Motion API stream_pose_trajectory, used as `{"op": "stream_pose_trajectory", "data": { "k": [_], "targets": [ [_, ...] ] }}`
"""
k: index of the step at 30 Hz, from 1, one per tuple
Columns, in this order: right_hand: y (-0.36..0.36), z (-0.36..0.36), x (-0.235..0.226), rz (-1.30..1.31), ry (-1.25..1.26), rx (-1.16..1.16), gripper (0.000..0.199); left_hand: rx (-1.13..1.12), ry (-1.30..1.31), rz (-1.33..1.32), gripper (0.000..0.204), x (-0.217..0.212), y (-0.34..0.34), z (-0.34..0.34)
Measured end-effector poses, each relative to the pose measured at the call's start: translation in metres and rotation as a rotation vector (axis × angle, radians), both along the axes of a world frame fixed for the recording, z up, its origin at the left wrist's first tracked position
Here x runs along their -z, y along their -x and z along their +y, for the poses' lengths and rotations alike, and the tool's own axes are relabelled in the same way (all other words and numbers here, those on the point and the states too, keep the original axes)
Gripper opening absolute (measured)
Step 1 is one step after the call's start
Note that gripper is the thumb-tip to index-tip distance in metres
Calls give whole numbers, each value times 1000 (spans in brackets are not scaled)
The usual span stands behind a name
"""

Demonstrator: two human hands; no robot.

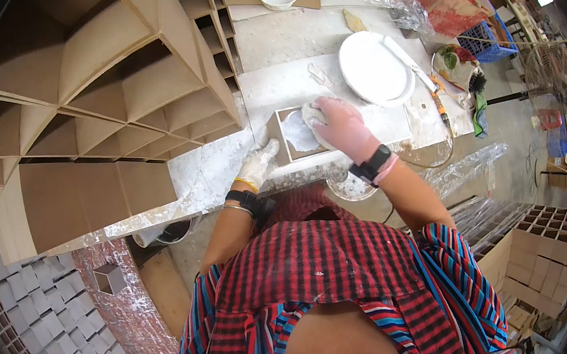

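Right grip [343,124], gloved, closed over a pale cloth pad [314,115], pressed into the white-coated hollow of a small open brown box [295,136] lying on the dusty white bench [274,84]. Left grip [258,163], gloved, fingers loosely curled, braced flat at the box's near corner by the bench edge. Just beyond, round white plate [375,68]; bare bench between. Left, tall brown fibreboard lattice [97,83].
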State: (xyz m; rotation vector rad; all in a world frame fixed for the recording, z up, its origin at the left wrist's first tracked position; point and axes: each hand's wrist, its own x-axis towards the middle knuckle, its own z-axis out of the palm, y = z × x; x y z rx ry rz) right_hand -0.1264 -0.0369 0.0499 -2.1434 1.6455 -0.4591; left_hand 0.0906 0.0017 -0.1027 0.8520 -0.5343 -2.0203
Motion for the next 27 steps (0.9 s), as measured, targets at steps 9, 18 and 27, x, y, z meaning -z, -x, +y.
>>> {"op": "stream_pose_trajectory", "data": {
  "k": [9,18,27],
  "targets": [
    [-44,-5,8,-218,-24,14,29,53,61,-115,66,-16,5,-3],
    [-35,-7,15,-244,-79,-16,36,81,112,-259,64,6,2,-5],
    [-9,4,-3,-265,-302,-485,36,55,54,-28,58,-15,9,-5]
  ]
}}
